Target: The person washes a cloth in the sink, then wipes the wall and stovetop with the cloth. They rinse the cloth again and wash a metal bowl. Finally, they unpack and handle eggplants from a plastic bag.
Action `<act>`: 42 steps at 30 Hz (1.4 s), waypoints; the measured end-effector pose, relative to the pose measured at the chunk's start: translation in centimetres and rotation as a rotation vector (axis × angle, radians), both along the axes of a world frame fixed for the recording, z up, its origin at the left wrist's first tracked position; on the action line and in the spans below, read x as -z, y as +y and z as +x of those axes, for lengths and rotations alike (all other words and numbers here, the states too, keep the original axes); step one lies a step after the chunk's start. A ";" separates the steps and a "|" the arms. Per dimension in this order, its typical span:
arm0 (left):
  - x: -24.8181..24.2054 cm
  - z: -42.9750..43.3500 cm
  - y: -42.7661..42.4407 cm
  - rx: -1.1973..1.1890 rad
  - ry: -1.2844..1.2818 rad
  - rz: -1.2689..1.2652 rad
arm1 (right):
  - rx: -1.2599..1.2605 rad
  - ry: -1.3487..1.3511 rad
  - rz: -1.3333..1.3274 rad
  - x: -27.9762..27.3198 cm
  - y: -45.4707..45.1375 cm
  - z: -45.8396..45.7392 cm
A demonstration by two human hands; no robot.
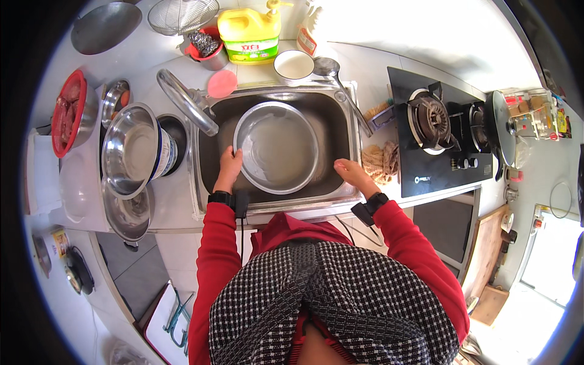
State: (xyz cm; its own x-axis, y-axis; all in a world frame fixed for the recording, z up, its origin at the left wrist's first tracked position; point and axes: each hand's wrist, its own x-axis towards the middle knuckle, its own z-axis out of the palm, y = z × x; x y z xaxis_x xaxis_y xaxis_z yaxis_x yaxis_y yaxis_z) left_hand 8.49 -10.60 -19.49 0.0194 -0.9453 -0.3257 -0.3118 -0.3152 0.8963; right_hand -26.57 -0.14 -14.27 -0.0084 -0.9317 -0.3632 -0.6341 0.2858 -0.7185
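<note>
A round metal basin [278, 148] with some cloudy water in it stands in the stainless-steel sink [335, 137]. My left hand [229, 165] holds the basin's left rim, its thumb at the rim and its other fingers partly hidden. Over the sink's right side is my right hand [355, 174], apart from the basin, with curled fingers and nothing visible in them. The faucet [188, 102] reaches over the sink's upper left corner.
Left of the sink are stacked metal bowls [132, 150] and a red colander [68, 114] holding meat. Behind it stand a yellow detergent jug [250, 36], a white enamel bowl [294, 66] and a ladle [340, 84]. Rags [379, 162] and a gas stove [438, 137] are at the right.
</note>
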 end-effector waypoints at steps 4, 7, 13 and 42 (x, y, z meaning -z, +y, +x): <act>1.0 0.5 -0.3 -0.002 -0.111 -0.007 | -0.002 -0.045 0.061 1.5 -0.7 0.0; 0.9 0.4 -0.1 -0.018 -0.102 -0.020 | -0.135 -0.036 -0.004 3.7 -3.0 1.8; -1.5 -1.3 0.7 -0.003 0.049 0.057 | -0.951 0.347 0.140 11.6 -9.3 7.2; -2.1 -0.7 1.2 0.071 -0.193 -0.052 | -0.272 0.299 -0.445 0.8 -31.5 23.2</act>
State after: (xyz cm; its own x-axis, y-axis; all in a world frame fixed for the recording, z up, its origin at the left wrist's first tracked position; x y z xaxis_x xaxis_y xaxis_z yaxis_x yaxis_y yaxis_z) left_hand 7.83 -9.42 -17.41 0.0094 -0.9618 -0.2736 -0.4995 -0.2415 0.8320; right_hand -3.38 -31.62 -15.05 0.2097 -0.9768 0.0437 -0.8352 -0.2022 -0.5114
